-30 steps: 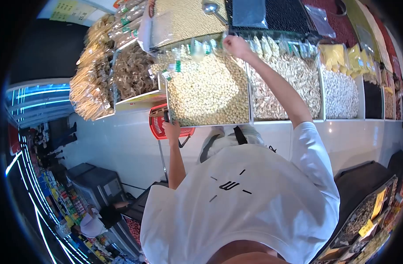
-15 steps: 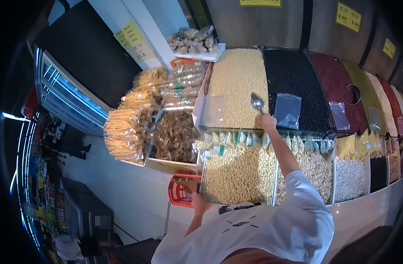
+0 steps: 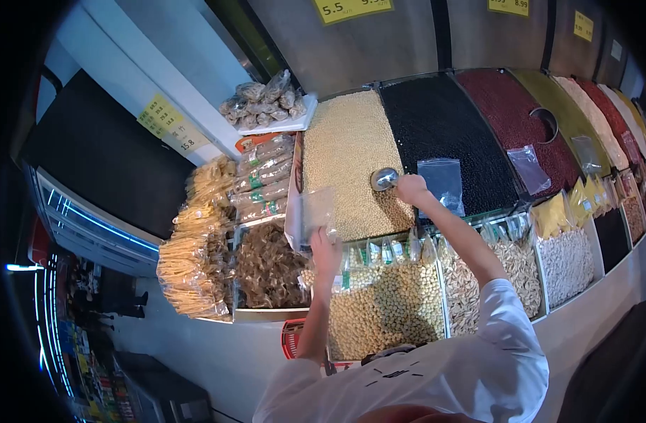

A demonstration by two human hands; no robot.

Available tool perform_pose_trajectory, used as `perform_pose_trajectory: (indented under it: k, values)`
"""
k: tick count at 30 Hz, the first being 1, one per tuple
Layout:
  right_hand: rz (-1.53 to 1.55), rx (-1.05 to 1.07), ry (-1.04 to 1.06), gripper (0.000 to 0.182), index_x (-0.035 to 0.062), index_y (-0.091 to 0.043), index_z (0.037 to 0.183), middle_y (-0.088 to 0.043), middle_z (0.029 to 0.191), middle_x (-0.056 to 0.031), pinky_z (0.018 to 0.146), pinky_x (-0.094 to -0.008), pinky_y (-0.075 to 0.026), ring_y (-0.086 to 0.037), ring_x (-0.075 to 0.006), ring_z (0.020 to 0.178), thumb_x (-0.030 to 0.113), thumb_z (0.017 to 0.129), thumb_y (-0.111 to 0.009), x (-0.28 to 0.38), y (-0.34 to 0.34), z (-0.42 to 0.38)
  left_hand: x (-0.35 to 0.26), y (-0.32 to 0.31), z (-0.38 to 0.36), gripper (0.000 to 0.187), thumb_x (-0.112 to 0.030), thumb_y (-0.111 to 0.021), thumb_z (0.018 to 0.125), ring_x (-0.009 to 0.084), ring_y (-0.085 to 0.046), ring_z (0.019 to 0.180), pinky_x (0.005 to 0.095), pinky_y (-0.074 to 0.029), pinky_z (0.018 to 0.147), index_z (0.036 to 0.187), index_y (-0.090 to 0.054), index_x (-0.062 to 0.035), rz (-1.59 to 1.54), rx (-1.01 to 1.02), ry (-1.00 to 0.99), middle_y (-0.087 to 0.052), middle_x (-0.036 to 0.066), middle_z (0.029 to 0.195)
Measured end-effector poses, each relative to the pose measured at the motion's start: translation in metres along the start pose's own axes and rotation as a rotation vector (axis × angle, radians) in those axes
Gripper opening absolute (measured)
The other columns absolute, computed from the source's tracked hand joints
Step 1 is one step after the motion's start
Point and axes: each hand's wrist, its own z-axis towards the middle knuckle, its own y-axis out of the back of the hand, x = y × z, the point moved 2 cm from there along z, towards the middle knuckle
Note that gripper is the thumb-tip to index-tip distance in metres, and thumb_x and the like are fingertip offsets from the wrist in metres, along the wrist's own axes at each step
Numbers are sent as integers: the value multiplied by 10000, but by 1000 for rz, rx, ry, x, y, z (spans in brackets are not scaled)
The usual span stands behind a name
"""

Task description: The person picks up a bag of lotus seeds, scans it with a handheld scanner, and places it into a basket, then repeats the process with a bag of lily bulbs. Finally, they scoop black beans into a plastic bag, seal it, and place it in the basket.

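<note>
My right hand (image 3: pixel 412 190) is closed round the handle of a metal scoop (image 3: pixel 384 179). The scoop's bowl is over the pale yellow beans (image 3: pixel 351 134), near the border with the black beans (image 3: pixel 443 130). At the near left corner of the pale bean bin, my left hand (image 3: pixel 326 252) has its fingers at the lower edge of a clear plastic bag (image 3: pixel 314 210) and seems to pinch it. Another clear bag (image 3: pixel 441 185) lies on the black beans, to the right of my right hand.
Dark red beans (image 3: pixel 499 106) with a round sieve (image 3: pixel 545 125) lie farther right. The front row holds round pale pieces (image 3: pixel 386 310) and dried slices (image 3: pixel 489 282). Packaged dried goods (image 3: pixel 270 261) and bundled yellow sticks (image 3: pixel 192 275) stand left. Below is a red basket (image 3: pixel 292 338).
My left hand has left the red basket and reached up to the clear bag, which has shifted slightly left. My right hand has brought the scoop lower, its bowl now turned left. The view has tilted.
</note>
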Motion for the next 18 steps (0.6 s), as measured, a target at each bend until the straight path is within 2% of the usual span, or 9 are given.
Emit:
perform_pose_trajectory:
  k: [2,4,7,8,10,11,13,16,18]
  values:
    - [15,18,-12,337,14,-656,800,-656,841,-185,710,-437,-514,-643,-335,805,319,814,-513,6,23,-11,4,-29,22,541,-220,-630,772,386,-423,1098,469,-340,937,1197,-404,27,29,10,-37,-440,224,1173]
    - [151,9,-18,372,-4,-655,808,-645,849,-211,738,-431,-506,-632,-349,840,336,827,-506,3,38,-24,21,-58,32,603,-291,-634,763,369,-413,1124,474,-330,947,1223,-385,10,146,144,144,-443,210,1179]
    - [478,45,-49,477,-51,-622,789,-638,789,-200,658,-441,-466,-622,-352,750,400,859,-485,-15,42,-49,36,-72,36,541,-289,-615,773,361,-432,1119,477,-354,922,1203,-414,-28,244,142,195,-471,180,1171]
    - [681,59,-30,458,-40,-611,740,-627,706,-153,586,-385,-452,-611,-269,654,367,892,-467,-17,39,-57,39,-71,37,501,-272,-599,783,359,-447,1105,484,-372,896,1190,-425,-38,235,141,200,-479,177,1164]
    - [1376,267,3,257,-35,-531,850,-592,679,-95,468,-249,-443,-554,-97,579,207,914,-469,-13,24,-77,50,-69,36,423,-238,-567,800,364,-477,1066,491,-406,844,1157,-450,-46,230,158,187,-496,170,1141]
    - [1478,283,-96,193,-43,-500,909,-596,724,-87,474,-251,-459,-546,-108,552,148,894,-471,-1,33,-90,50,-69,37,403,-231,-559,804,367,-485,1053,492,-413,831,1147,-457,-45,227,179,165,-501,168,1134]
    - [1525,408,-146,126,-20,-491,870,-580,738,-76,427,-247,-434,-522,-102,522,99,867,-449,6,9,-84,47,-65,38,347,-212,-530,817,376,-503,1010,487,-429,803,1114,-486,-40,237,189,118,-518,171,1099]
    - [1345,418,-261,166,-14,-457,891,-509,636,-42,409,-237,-370,-478,-92,512,152,899,-468,13,-12,-68,53,-59,42,274,-198,-492,841,385,-540,924,481,-448,759,1063,-532,-42,212,202,81,-562,178,1009]
    - [1480,351,-214,175,-2,-454,884,-490,618,-30,401,-239,-345,-454,-86,496,170,913,-463,25,-11,-74,59,-51,46,244,-194,-474,857,388,-565,868,480,-458,729,1035,-556,-48,177,206,97,-594,181,947]
